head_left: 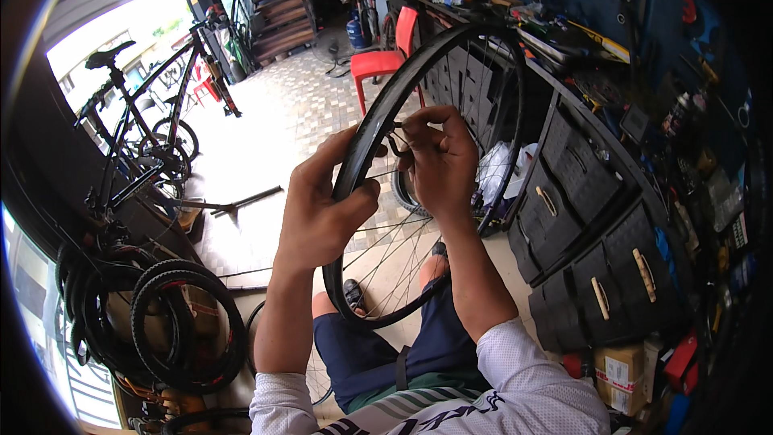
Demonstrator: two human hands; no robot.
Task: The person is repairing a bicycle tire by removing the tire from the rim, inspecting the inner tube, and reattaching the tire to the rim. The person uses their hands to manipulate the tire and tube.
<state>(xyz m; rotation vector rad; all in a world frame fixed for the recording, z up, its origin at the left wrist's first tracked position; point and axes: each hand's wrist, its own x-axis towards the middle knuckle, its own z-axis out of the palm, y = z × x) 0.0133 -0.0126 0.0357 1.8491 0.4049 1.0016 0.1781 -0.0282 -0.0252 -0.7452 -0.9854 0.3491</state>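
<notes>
Left hand (316,211) clasping wheel (385,105), long axis slanting upper right.

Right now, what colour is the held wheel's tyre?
The tyre is black, best seen in the head view.

Daylight from left opening (137,24) | floor (241,153) glare blown out | right side dim | fisheye-bent edges, black corners

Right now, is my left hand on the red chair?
No, your left hand grips the black tyre, and the red chair stands farther off.
</notes>
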